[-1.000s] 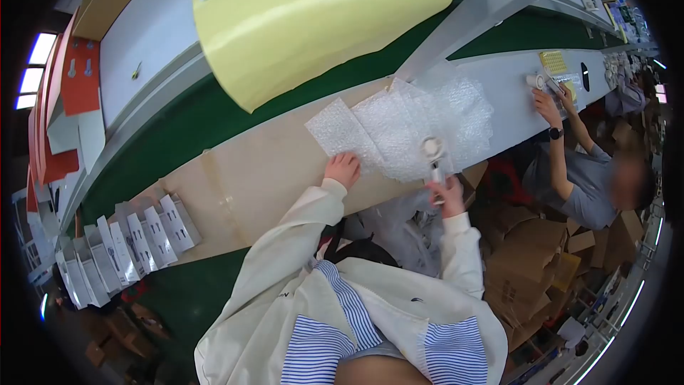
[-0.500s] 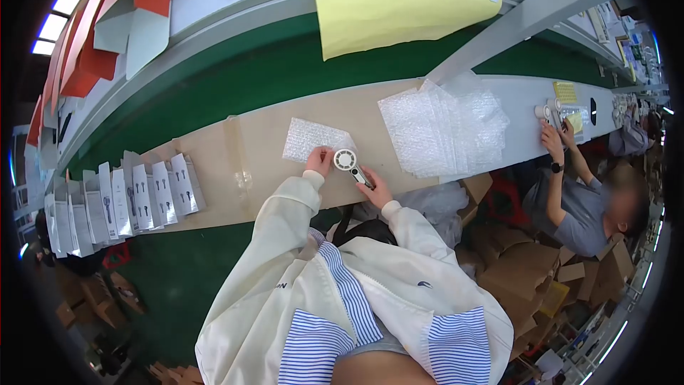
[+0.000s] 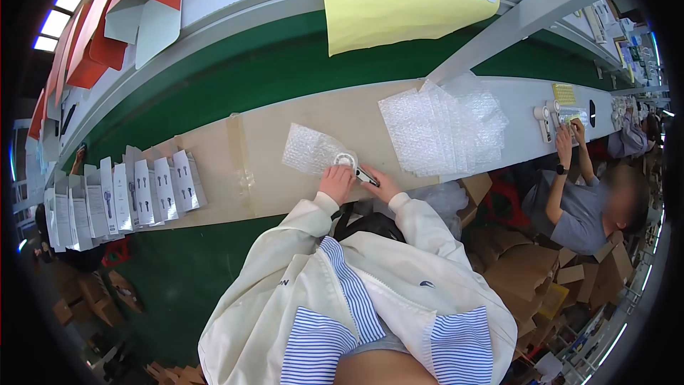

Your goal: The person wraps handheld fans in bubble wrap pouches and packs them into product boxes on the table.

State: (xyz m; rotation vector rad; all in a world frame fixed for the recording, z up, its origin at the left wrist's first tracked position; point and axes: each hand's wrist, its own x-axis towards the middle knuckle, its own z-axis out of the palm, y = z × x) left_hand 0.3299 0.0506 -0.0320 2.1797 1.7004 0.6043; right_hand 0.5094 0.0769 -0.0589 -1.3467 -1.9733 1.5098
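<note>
A white handheld fan (image 3: 346, 159) with a round head lies over the near right end of a bubble wrap bag (image 3: 308, 147). My right hand (image 3: 385, 186) is closed around the fan's handle. At the lower edge of the fan head, my left hand (image 3: 337, 182) has its fingers curled on the end of the bag. Those fingers partly cover the fan head, and I cannot tell whether the head is inside the bag or on top of it.
Several bubble wrap bags (image 3: 427, 132) are piled to the right. Printed white boxes (image 3: 142, 189) stand in a row at left. A yellow sheet (image 3: 399, 14) hangs from the shelf above. A co-worker (image 3: 581, 203) handles items at far right, near cardboard boxes (image 3: 524, 271).
My left hand has moved right and nearer, now covering part of the fan head. The bag has tilted, its right end coming nearer to me. The co-worker's hands have shifted.
</note>
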